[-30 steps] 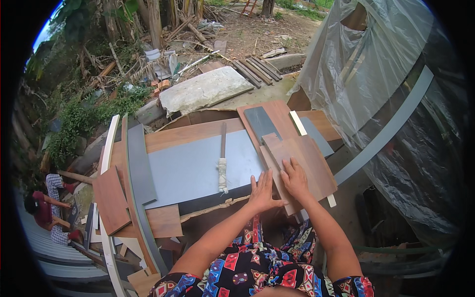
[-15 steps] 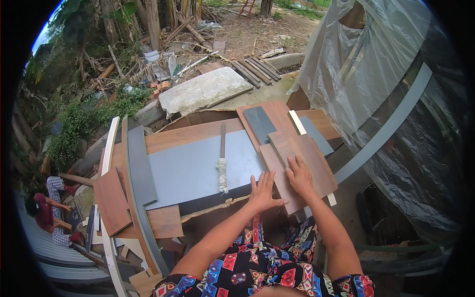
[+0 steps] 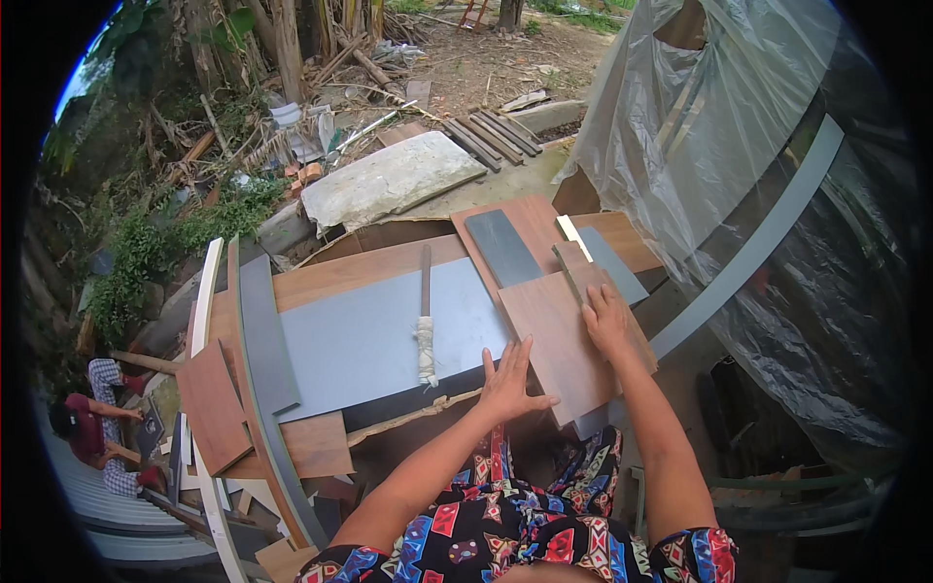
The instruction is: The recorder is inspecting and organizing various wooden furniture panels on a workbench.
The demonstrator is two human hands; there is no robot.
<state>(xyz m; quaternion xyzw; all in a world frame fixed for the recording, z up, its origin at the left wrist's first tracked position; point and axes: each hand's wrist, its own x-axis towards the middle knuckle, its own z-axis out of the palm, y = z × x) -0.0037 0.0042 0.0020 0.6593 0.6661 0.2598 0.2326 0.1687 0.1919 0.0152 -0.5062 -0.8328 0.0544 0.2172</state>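
Two brown wood-grain boards lie in front of me, the upper over the lower. Most of the lower board point(image 3: 559, 335) shows; the upper board point(image 3: 575, 267) appears as a narrow, seemingly tilted strip along its right side. My right hand point(image 3: 608, 325) is on the upper board, fingers bent over its edge and the thumb partly hidden. At the lower board's left edge rests my left hand point(image 3: 507, 386), fingers spread and nothing in its grasp. A dark grey rounded panel point(image 3: 502, 248) lies just beyond the boards.
Left of my hands, a stick with a wrapped handle point(image 3: 426, 330) lies on a large grey sheet point(image 3: 340, 325). Long curved strips point(image 3: 255, 389) cross the left side. Clear plastic sheeting point(image 3: 661, 107) hangs at right. Another person point(image 3: 97, 428) crouches at far left.
My right hand has moved slightly right and away from me with the upper board, which now looks narrower and uncovers more of the lower one. The left hand stays beside the boards.
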